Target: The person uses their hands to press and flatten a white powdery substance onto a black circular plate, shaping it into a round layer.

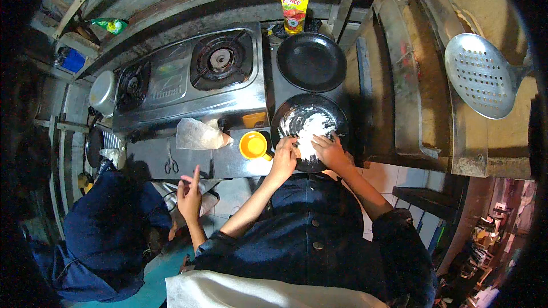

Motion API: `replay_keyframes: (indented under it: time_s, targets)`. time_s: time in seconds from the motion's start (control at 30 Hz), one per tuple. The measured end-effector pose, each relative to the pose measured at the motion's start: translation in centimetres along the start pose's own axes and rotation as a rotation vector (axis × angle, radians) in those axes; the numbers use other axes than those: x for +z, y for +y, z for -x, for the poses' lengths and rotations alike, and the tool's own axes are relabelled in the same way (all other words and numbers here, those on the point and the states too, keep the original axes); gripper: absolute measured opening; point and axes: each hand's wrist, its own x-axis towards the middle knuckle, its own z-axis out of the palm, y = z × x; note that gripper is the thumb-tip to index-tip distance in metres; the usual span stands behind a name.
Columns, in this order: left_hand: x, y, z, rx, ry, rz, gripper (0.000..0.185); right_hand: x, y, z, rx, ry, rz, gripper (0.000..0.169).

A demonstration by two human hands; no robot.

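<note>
A dark round pan or plate (291, 103) lies in front of me, with white powder like flour (319, 125) heaped and smeared across it. My left hand (285, 156) rests over its near left rim, fingers curled down at the powder. A small tan piece (297, 151) shows beside those fingers; whether they grip it is unclear. On the right, my right hand (330, 150) touches the powder with its fingers apart. To the left stand a yellow cup (253, 145) and a clear plastic bag (197, 134) with pale contents.
Behind lies another black pan (311, 62), near a yellow-red pouch (294, 13). A two-burner gas stove (220, 98) stands left. Scissors (171, 163) lie near the counter's edge. Another person's hand (189, 199) is raised at left. A perforated skimmer (481, 75) hangs right.
</note>
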Motion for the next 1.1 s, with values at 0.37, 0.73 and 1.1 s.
replay_keyframes:
  time_s: [0.37,0.73,1.1]
  targets:
    - [-0.4,0.7,0.6,-0.024,0.012,-0.008,0.03,-0.1,0.3,-4.5,0.133,-0.076,-0.18,0.019]
    - [-0.9,0.9,0.5,-0.063,-0.001,0.014,0.033,0.0,-0.1,-5.0,0.211,-0.1,-0.177,0.024]
    - [-0.6,0.4,0.2,-0.008,0.023,-0.014,0.029,0.8,1.9,-5.3,0.218,-0.029,-0.039,0.021]
